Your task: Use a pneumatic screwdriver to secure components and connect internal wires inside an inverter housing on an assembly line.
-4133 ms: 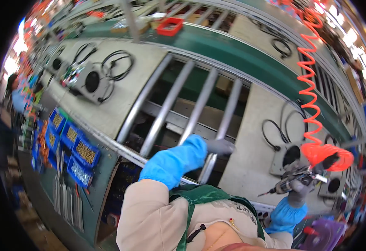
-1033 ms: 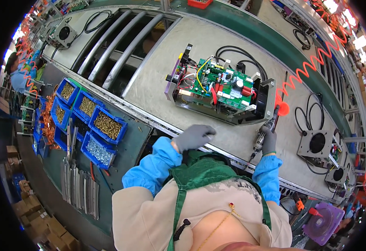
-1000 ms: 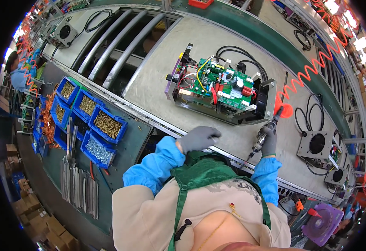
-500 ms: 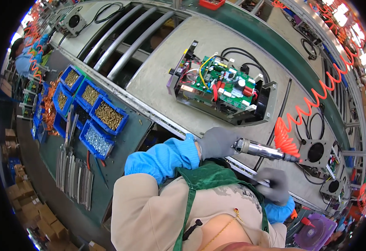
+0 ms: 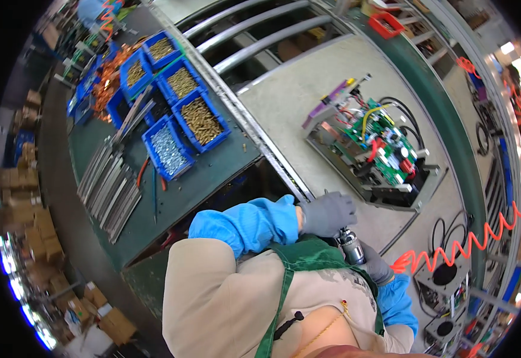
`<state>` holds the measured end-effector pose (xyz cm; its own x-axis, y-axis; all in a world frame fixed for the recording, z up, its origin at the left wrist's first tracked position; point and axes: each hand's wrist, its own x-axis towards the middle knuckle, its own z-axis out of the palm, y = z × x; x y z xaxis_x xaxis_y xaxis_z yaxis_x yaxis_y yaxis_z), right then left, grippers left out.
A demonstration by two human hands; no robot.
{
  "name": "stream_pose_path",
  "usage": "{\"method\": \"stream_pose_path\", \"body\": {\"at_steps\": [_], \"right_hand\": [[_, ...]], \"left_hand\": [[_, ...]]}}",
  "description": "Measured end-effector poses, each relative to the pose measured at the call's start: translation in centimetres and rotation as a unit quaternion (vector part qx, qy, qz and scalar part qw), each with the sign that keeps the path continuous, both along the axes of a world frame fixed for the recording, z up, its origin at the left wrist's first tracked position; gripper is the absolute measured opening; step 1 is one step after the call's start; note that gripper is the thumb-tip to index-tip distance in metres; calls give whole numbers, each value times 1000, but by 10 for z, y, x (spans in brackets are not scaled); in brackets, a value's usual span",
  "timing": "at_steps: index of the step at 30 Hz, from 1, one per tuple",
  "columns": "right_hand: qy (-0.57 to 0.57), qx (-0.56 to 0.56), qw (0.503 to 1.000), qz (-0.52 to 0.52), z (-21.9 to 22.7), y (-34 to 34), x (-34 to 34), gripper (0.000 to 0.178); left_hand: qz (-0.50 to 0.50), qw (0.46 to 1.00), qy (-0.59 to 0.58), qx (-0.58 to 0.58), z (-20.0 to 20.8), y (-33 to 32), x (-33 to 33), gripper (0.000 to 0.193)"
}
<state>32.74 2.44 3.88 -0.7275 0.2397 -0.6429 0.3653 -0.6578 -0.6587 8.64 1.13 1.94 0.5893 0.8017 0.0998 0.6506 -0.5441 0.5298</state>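
My right hand [image 5: 377, 265], in a grey glove, is wrapped round the rear part of a silver air screwdriver [image 5: 351, 246] close to my apron. My left hand [image 5: 329, 213], also gloved in grey, is closed just beyond the tool's front end. Its fingers are curled, and what they hold, if anything, is hidden. Past my hands, on the pale work plate, stands an open electronic unit [image 5: 362, 194] with a metal frame. A green circuit board [image 5: 385, 140] with coloured wires sits in it.
Blue bins [image 5: 202, 121] of brass and silver fasteners stand on the green bench at left, beside a stack of metal strips [image 5: 110, 190]. An orange coiled air hose [image 5: 451, 258] stretches right. Metal rollers [image 5: 266, 37] lie beyond the plate. Fan units [image 5: 445, 275] are at right.
The screwdriver has passed from my left hand to my right, and both hands have come together. The view has turned, so the unit now appears farther right.
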Motion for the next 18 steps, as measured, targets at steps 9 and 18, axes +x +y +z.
{"method": "stream_pose_path", "body": {"at_steps": [9,18], "right_hand": [[-41,-33,999,0,3,8,-11,89],[-34,-39,997,-59,11,15,-25,91]], "left_hand": [[673,706,173,134,-37,-61,-241,18],[652,715,244,69,-39,-60,-261,19]]}}
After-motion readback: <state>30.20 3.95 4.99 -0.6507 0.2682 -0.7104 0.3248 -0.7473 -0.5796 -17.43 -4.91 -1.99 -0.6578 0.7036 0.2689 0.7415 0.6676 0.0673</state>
